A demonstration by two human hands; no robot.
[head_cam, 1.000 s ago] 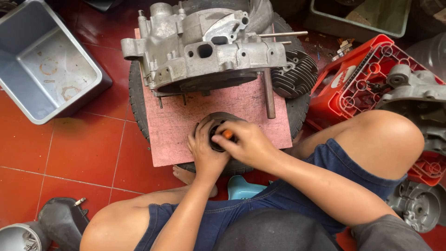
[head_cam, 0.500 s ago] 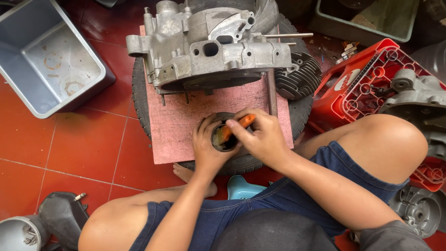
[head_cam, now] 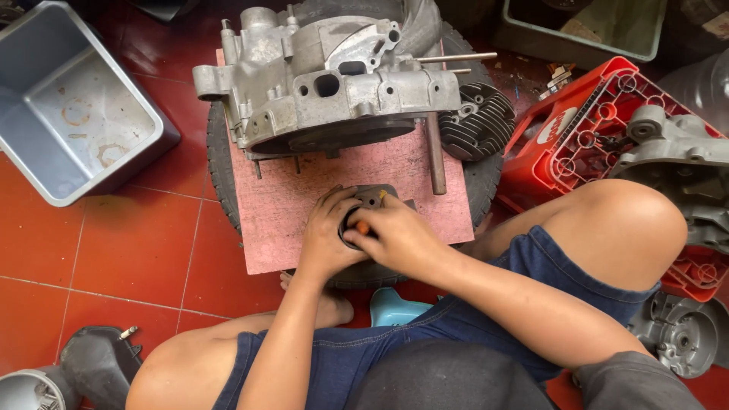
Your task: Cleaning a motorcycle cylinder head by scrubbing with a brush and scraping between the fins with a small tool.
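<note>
Head view: a red plastic crate [head_cam: 585, 129] lies tipped on its side at the right, w/ a white oval label patch on its wall, next to a grey metal casing half [head_cam: 676, 152]. Both hands meet at the front edge of a pink square board [head_cam: 296, 205]. The left hand [head_cam: 328, 241] curls closed around a small dark round metal part [head_cam: 373, 199]; the right hand [head_cam: 399, 237] is closed on an orange-handled tool [head_cam: 363, 226] pushed into that part. The part is mostly hidden by the fingers. The board rests on a black rubber tyre [head_cam: 219, 171]; a large grey aluminium engine case [head_cam: 326, 83] sits at the board's far end, w/ 1 black finned cylinder [head_cam: 478, 121] just beside it. Floor: glossy red tiles [head_cam: 114, 250]. A grey plastic tub [head_cam: 72, 106] sits far left.
</note>
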